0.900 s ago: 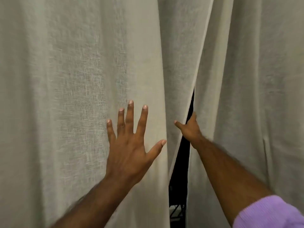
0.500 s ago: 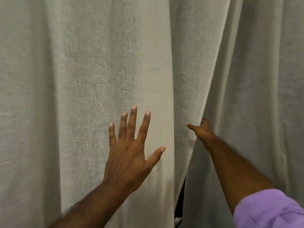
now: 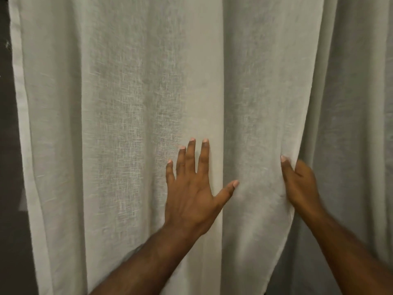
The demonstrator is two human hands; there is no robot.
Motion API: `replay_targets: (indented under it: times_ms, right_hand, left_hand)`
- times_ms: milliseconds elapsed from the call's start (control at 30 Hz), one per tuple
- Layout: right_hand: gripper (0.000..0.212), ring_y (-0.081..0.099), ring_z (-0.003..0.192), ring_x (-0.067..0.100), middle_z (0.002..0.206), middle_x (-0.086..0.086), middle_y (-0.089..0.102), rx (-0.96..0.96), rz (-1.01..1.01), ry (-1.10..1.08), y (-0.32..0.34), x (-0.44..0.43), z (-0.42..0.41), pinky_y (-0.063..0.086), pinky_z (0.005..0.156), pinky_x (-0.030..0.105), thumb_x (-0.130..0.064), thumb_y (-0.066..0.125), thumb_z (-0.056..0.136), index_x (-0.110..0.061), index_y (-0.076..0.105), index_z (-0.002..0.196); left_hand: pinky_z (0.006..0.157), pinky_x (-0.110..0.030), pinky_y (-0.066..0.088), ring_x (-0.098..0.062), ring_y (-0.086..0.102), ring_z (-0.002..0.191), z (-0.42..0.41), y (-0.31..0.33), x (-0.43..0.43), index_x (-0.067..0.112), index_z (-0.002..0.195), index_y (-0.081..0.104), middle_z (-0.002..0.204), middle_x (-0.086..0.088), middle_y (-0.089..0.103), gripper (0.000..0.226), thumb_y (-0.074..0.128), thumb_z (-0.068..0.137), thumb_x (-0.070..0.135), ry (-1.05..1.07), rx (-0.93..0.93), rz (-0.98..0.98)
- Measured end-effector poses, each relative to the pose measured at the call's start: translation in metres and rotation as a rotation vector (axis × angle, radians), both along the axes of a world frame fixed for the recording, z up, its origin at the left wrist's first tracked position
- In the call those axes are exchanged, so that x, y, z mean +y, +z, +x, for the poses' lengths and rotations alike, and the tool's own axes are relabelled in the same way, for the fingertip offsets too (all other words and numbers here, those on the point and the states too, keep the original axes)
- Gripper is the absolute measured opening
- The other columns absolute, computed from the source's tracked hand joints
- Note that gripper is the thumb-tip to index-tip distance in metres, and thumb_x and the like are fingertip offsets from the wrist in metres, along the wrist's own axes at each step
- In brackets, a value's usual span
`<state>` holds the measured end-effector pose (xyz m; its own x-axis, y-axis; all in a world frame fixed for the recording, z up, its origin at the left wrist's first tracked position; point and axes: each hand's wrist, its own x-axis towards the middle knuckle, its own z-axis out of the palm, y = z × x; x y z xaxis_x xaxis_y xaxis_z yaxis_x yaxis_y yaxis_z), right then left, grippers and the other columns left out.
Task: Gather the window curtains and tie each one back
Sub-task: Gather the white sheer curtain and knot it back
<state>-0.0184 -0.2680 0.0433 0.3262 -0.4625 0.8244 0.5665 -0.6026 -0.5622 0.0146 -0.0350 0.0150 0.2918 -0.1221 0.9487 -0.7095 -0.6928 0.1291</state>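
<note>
At the far left a dark strip of wall shows beside the hemmed outer edge of the left curtain, a sheer off-white panel of loose weave that hangs in soft vertical folds across most of the view. The left hand lies flat against this panel, low in the middle, with fingers straight and spread and thumb stretched out to the right, holding nothing. Just to its right, the right hand grips the same panel's inner edge, thumb on the front of the cloth and fingers wrapped behind it. Beyond that edge hangs the right curtain, greyer in the shade
</note>
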Motion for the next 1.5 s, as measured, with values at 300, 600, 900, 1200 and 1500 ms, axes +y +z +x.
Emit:
replay_targets:
  times_ms: [300,600,900,1200,1500]
  right_hand:
    - [0.021,0.062,0.086,-0.019,0.092,-0.032,0.067,-0.066,-0.236,-0.099,0.007,0.049,-0.115,0.044,0.073,0.011,-0.037,0.049,0.095,-0.041,0.056,0.114]
    - [0.027,0.058,0.083,-0.027,0.081,-0.039,0.067,-0.124,-0.268,-0.246,0.039,0.107,-0.178,0.042,0.068,0.002,-0.020,0.052,0.099,-0.045,0.062,0.104]
    - [0.034,0.066,0.103,0.020,0.118,0.001,0.070,0.040,-0.371,-0.332,0.054,0.275,-0.129,0.051,0.088,0.024,-0.027,0.041,0.105,-0.026,0.052,0.137]
    - [0.024,0.069,0.092,0.008,0.103,-0.003,0.074,-0.085,-0.455,-0.007,0.056,0.411,-0.109,0.055,0.085,0.027,-0.024,0.045,0.104,-0.023,0.061,0.122]
    - [0.028,0.074,0.094,0.009,0.101,-0.005,0.078,-0.176,-0.301,0.240,0.047,0.333,-0.199,0.057,0.075,0.017,-0.011,0.047,0.102,-0.020,0.069,0.117]
  left_hand:
    - [0.047,-0.020,0.050,-0.013,0.057,0.063,-0.012,0.023,0.012,0.045,0.150,-0.015,0.157,0.008,0.014,0.108,0.056,0.087,-0.006,-0.148,0.166,-0.138]
    - [0.085,-0.027,0.053,-0.009,0.063,0.092,-0.067,0.047,0.086,0.042,0.150,0.025,0.147,0.019,0.034,0.074,0.044,0.092,0.002,-0.238,0.060,-0.115]
    - [0.098,-0.031,0.049,-0.016,0.059,0.110,-0.075,0.056,0.216,0.042,0.146,0.035,0.144,0.019,0.043,0.073,0.044,0.089,-0.004,-0.284,0.074,-0.164]
    - [0.087,-0.040,0.054,-0.026,0.063,0.102,-0.066,0.082,0.318,0.031,0.131,0.056,0.132,0.010,0.053,0.065,0.047,0.080,-0.008,-0.182,0.048,-0.154]
    - [0.104,-0.043,0.041,-0.023,0.033,0.136,-0.074,0.076,0.179,0.026,0.127,0.059,0.162,0.007,0.006,0.076,0.039,0.080,0.082,-0.095,0.246,0.137]
